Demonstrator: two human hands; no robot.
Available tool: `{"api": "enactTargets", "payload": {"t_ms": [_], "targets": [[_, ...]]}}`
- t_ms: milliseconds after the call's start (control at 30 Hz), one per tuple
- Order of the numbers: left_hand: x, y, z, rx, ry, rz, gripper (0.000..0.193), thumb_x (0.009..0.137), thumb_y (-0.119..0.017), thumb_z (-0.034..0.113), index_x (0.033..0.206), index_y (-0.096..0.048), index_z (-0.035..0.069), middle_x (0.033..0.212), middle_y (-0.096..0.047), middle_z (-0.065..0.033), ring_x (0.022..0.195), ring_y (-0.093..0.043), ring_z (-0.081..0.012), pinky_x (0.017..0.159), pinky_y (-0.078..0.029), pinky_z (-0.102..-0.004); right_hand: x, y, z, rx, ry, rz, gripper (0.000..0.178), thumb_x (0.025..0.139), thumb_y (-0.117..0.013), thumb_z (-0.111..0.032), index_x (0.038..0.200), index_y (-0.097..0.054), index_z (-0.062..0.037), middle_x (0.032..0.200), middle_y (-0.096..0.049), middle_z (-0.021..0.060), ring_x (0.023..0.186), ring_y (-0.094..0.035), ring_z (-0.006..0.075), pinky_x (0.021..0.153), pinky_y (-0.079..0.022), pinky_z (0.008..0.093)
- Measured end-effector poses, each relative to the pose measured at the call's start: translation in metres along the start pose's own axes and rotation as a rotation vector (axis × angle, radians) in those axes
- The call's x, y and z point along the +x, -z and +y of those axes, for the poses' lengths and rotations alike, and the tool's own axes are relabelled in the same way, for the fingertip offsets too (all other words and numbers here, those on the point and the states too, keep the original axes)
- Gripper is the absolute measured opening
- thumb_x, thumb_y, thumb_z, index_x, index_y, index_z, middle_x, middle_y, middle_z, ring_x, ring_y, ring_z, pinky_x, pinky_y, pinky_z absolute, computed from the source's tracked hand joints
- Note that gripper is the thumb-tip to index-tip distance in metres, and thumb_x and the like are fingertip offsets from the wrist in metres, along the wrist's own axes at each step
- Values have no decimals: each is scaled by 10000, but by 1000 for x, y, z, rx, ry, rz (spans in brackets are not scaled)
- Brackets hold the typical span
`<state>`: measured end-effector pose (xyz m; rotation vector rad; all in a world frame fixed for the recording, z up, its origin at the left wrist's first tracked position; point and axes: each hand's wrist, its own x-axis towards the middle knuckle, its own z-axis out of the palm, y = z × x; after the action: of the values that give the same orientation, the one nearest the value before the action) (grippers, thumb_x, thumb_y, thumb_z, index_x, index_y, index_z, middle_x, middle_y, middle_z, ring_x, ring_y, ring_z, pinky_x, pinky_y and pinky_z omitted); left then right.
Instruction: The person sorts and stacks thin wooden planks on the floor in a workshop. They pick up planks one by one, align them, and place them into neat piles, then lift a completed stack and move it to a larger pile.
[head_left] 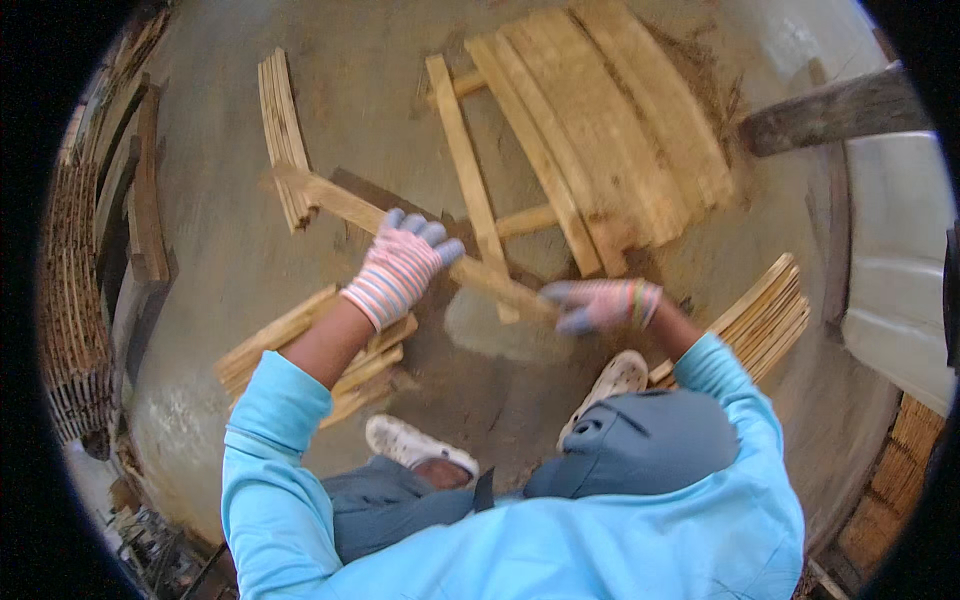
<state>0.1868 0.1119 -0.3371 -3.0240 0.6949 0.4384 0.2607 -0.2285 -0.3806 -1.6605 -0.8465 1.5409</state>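
Observation:
A long wooden slat (345, 200) slants above the floor in front of me, its far end to the left and its near end to the right. My left hand (400, 265), in a striped glove with grey fingers, wraps round its middle. At the near end, my gloved right hand (605, 304) closes on the tip; motion blurs its fingers. Beyond the slat, a row of wide boards (600, 130) rests across crosspieces, next to a separate narrow board (462, 150). Part of that narrow board passes beneath the held slat.
Slat bundles lie on the floor: one at the far left (283, 135), one by my left forearm (270, 345), one right of my right foot (765, 320). Stacked sticks (75, 300) line the left edge. A dark wooden beam (835, 115) juts in at right.

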Motion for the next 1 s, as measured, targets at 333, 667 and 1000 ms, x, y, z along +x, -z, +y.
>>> {"api": "enactTargets", "payload": {"t_ms": [333,667,1000], "targets": [[39,-39,48,-657,552,408,668,811,-702,150,1441,-486,199,1432,-507,-179,1328,-486,-374,1121,-384,-487,12,-52,18,550,-111,203,489,854,-755,-110,1296,-562,-27,1050,-691,62,885,-658,140,771,-560,322],[33,-107,112,-1161,992,208,777,826,-782,283,1476,-395,107,1416,-497,-278,1287,-523,-406,1065,-444,-456,14,-11,18,1112,-33,144,558,908,-699,-96,1414,-467,-53,1206,-666,104,983,-687,209,845,-574,366],[57,-126,118,-1521,1031,234,781,788,-767,173,1452,-400,-11,1286,-618,-267,1186,-619,-358,1019,-468,-386,25,-18,27,653,-151,361,558,856,-748,-152,1360,-525,-65,1129,-687,69,891,-676,180,786,-567,334]]}}
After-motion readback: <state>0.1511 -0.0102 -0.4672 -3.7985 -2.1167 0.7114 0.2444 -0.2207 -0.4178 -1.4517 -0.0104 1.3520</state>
